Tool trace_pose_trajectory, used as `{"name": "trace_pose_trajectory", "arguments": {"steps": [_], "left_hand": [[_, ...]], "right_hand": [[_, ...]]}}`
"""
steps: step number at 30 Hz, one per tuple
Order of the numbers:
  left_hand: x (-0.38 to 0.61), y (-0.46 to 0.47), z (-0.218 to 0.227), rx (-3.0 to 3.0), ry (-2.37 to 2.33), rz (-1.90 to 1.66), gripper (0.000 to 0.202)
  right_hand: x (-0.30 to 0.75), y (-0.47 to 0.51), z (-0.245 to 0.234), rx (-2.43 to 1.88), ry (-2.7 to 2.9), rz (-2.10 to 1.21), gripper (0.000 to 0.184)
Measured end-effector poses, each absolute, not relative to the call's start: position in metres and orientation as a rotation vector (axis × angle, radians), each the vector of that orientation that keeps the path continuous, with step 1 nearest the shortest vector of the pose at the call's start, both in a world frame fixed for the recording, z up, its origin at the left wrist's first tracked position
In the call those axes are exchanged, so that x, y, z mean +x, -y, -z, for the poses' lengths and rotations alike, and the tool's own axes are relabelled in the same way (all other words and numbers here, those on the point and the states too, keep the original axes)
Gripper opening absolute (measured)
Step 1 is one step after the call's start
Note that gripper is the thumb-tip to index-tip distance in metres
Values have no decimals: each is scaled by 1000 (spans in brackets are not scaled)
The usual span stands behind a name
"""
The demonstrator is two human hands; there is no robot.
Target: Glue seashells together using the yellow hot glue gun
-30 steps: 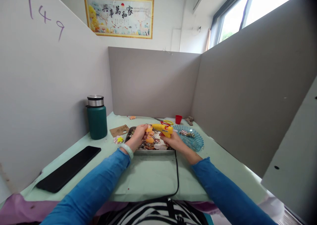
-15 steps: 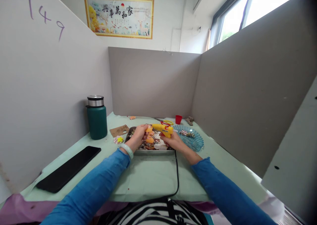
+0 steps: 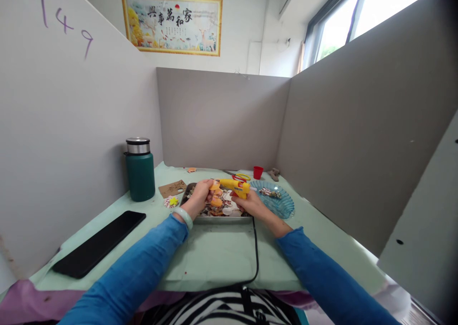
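Observation:
My right hand [image 3: 249, 204] is wrapped round a yellow hot glue gun [image 3: 236, 187], whose nozzle points left and whose white glue stick pokes out at the back. In my left hand [image 3: 202, 195] an orange shell-like piece [image 3: 216, 194] is pinched between the fingers, close to the nozzle. Whether the nozzle touches it I cannot make out. Both hands are over a metal tray [image 3: 225, 221] filled with shells and small flat pieces. A black cord [image 3: 256, 248] runs from the glue gun down over the table's front edge.
To the left are a green bottle [image 3: 140, 177], a black phone [image 3: 100, 244], a brown card [image 3: 172, 189] and a flower-like piece [image 3: 171, 202]. A blue glass plate [image 3: 284, 205] holds small pieces at right. Scissors [image 3: 241, 177] and a red cup [image 3: 258, 172] are behind. Grey partitions [image 3: 222, 117] enclose the table.
Almost nothing differs. The orange piece in my left hand has tilted slightly near the nozzle, while both arms keep their places.

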State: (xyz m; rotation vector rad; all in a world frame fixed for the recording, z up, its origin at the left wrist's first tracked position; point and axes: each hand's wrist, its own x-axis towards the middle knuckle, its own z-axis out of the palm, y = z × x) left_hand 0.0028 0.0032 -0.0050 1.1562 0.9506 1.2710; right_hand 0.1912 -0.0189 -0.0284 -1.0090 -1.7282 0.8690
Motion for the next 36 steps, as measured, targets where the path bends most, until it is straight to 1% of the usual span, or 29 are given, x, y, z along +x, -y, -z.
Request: {"name": "trace_pose_trajectory", "arguments": {"steps": [14,25,36], "left_hand": [[2,-6,6,1114,-933,-1206,18],[3,-6,8,1157,-979,-1246,21],[2,-5,5,1038,-1006,-1267,17]], "right_hand": [[191,20,29,-1007,1725,-878,27],[192,19,29,-1027,1755,-846,25],[192,19,30,-1021,1739,-834,23]]}}
